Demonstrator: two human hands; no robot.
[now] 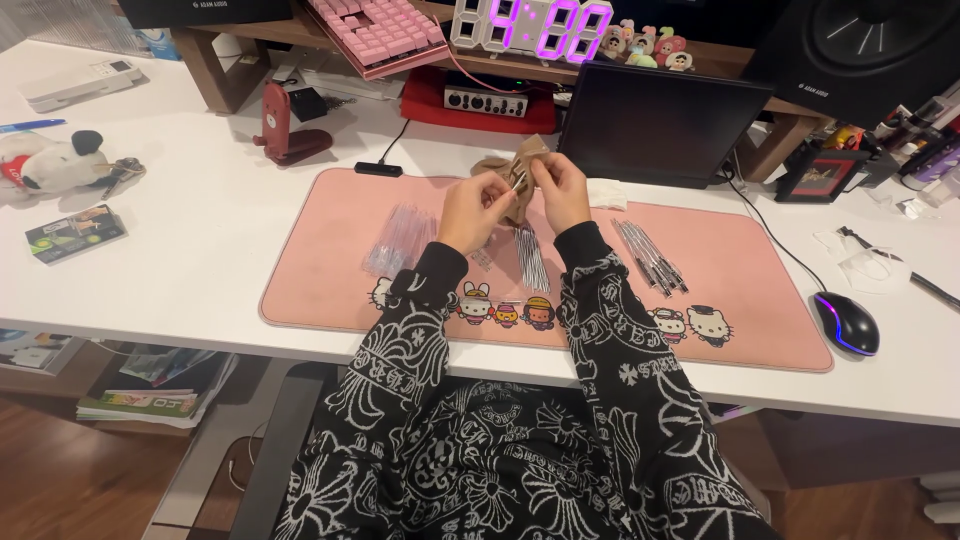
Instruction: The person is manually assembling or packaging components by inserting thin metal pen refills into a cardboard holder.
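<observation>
While above the pink mat [300, 290] (cartoon-edged): 2 hands [520, 205] pinching a thin pen [519, 181].

A home desk setup: a white desk [200, 250] with a pink cartoon desk mat [760, 270], pink keyboard [375, 30], glowing digital clock [530, 25], studio speaker [860, 45], plush dog [50, 160] and computer mouse [846, 322].

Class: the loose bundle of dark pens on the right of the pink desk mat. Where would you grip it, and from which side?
Probably from above, across the middle of the dark pens. They lie flat and roughly parallel on the pink desk mat, fanning slightly at the ends, so fingers closing across the midsection should gather them best.
</observation>
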